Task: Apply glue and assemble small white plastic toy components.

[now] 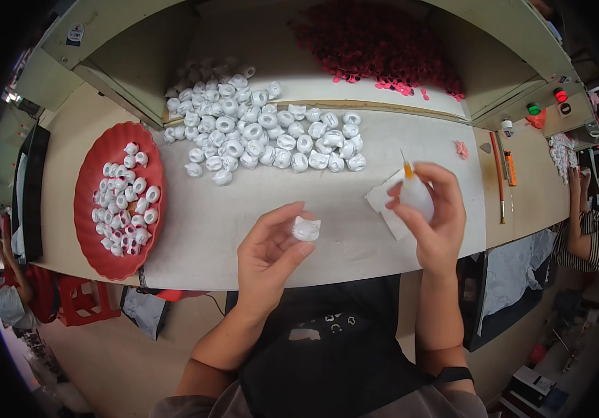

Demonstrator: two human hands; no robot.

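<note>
Between the thumb and fingers of my left hand (268, 247) is a small white cat-head-shaped piece (306, 228), held above the paper-covered table. My right hand (440, 216) grips a white squeeze bottle (418, 198) with an orange collar and a thin needle tip pointing up and away. The two hands are apart, and the needle does not touch the piece. Under the right hand lies a folded white cloth or paper (385, 209). A large heap of similar white pieces (243, 129) spreads over the far middle of the table.
On the left, a red fluted tray (87, 237) holds several white pieces, some with pink parts. Many small dark pink pieces (383, 45) lie inside the cabinet. A brush (500, 181) and an orange-handled tool (510, 168) lie right. Another person (585, 240) sits far right.
</note>
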